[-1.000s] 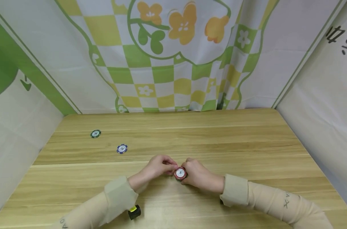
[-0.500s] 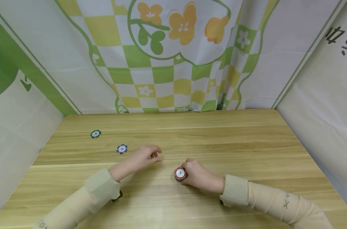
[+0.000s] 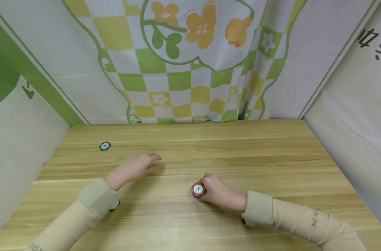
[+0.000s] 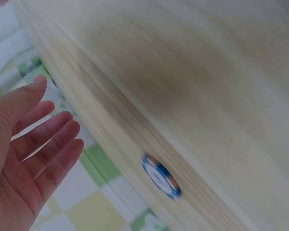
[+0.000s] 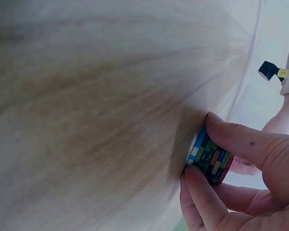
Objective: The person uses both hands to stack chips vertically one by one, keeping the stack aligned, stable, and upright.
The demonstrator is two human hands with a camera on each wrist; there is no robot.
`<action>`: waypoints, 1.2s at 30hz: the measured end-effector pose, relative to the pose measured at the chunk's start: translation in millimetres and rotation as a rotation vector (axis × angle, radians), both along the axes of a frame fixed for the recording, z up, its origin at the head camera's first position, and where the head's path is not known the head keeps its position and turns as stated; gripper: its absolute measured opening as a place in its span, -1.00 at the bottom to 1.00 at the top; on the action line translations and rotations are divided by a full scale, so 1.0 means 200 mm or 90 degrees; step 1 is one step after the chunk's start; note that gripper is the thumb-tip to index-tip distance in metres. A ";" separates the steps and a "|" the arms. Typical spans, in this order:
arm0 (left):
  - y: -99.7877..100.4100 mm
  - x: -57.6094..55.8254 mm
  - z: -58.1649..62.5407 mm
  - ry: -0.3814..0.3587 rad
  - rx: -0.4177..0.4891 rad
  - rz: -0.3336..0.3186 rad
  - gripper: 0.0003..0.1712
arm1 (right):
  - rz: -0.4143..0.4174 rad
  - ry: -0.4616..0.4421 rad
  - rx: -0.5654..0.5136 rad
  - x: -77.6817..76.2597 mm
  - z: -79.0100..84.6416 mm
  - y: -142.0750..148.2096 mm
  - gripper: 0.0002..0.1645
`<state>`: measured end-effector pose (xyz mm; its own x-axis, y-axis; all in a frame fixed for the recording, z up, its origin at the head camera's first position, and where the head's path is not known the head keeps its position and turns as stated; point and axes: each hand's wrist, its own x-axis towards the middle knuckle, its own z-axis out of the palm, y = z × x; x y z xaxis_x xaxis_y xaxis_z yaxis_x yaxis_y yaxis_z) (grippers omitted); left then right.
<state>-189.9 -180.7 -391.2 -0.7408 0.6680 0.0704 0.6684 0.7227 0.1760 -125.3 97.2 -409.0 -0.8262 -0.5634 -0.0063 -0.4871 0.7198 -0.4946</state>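
Note:
A short stack of poker chips [image 3: 198,190], with a red 5 chip on top, stands near the table's middle. My right hand [image 3: 220,194] holds it from the right side. In the right wrist view, thumb and fingers pinch the stack [image 5: 213,159], showing blue, green and dark edges. My left hand [image 3: 134,168] hovers over the left part of the table, fingers spread and holding nothing. In the left wrist view a blurred blue poker chip [image 4: 161,177] lies near that hand [image 4: 33,154]; the hand hides it from the head view.
A green 20 poker chip [image 3: 105,146] lies flat on the wooden table [image 3: 240,150] at the far left. Patterned curtain [image 3: 178,83] hangs along the back edge, with white cloth at both sides.
My left hand has left the chip stack and moved left and away from me, covering the blue 10 chip in the head view. My right hand and the stack have stayed put.

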 end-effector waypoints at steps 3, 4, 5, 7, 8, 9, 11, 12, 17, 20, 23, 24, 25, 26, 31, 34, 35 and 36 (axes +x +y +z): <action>-0.04 -0.02 0.00 -0.001 -0.003 0.007 -0.66 | 0.001 0.010 0.003 0.00 0.00 0.00 -0.63; -0.05 -0.03 0.00 0.001 -0.007 0.010 -0.65 | 0.002 0.014 0.003 0.00 0.00 0.00 -0.63; -0.06 -0.04 0.00 0.003 -0.013 0.013 -0.65 | 0.003 0.017 0.003 0.00 0.00 0.00 -0.63; -0.08 -0.05 0.00 0.014 -0.023 0.017 -0.63 | 0.003 0.021 0.003 0.00 0.00 0.00 -0.63; -0.09 -0.05 0.00 0.017 -0.030 0.021 -0.62 | 0.003 0.020 0.003 0.00 0.00 0.00 -0.63; -0.09 -0.06 0.00 0.020 -0.035 0.025 -0.61 | 0.003 0.020 0.004 0.00 0.00 0.00 -0.63; -0.10 -0.06 0.00 0.025 -0.040 0.032 -0.59 | 0.003 0.019 0.006 0.00 0.00 0.00 -0.63; -0.11 -0.06 0.00 0.027 -0.042 0.033 -0.59 | 0.004 0.020 0.008 0.00 0.00 0.00 -0.63; -0.14 -0.07 0.00 0.025 -0.046 0.035 -0.56 | 0.007 0.019 0.014 0.00 0.00 0.00 -0.63; -0.17 -0.07 -0.02 0.016 -0.050 0.034 -0.57 | 0.004 0.013 0.015 0.00 0.00 0.00 -0.64; -0.20 -0.08 -0.03 -0.003 -0.057 0.043 -0.54 | 0.001 0.004 0.017 0.00 0.00 0.00 -0.64; -0.21 -0.08 -0.03 -0.010 -0.060 0.046 -0.53 | 0.000 0.002 0.017 0.00 0.00 0.00 -0.64; -0.22 -0.08 -0.03 -0.019 -0.063 0.051 -0.50 | -0.001 -0.001 0.018 0.00 0.00 0.00 -0.64; -0.23 -0.08 -0.03 -0.026 -0.065 0.054 -0.48 | -0.001 -0.002 0.017 0.00 0.00 0.00 -0.64; -0.26 -0.08 -0.04 -0.060 -0.076 0.057 -0.47 | -0.003 -0.004 0.015 0.00 0.01 0.00 -0.64; -0.28 -0.07 -0.05 -0.062 -0.080 0.051 -0.50 | -0.003 -0.001 0.012 0.00 0.01 0.00 -0.65; -0.28 -0.07 -0.05 -0.062 -0.076 0.050 -0.50 | -0.002 0.000 0.010 0.00 0.01 0.00 -0.65; -0.28 -0.07 -0.06 -0.060 -0.072 0.049 -0.51 | -0.001 0.001 0.009 0.00 0.01 0.00 -0.65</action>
<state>-203.6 -237.3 -402.3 -0.7898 0.6088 -0.0749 0.5947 0.7899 0.1496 -124.5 98.0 -407.1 -0.8271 -0.5619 -0.0124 -0.4870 0.7276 -0.4832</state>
